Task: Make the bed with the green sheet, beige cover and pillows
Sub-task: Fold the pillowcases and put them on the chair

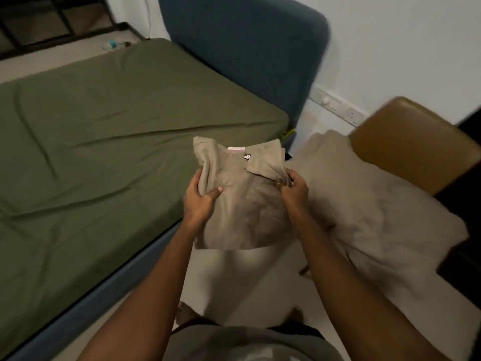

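Wearer, head view. Both forearms were bare from frame edge to wrist. The left hand and right hand were uncovered too. On the torso was a grey shirt, with a paler, blurred patch low on its front. A dark garment strip showed past the shirt's hem; its type was not discernible. The left foot and right foot were bare and blurred.

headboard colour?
Dark blue headboard, upholstered, behind the green sheet; seen in the head view.
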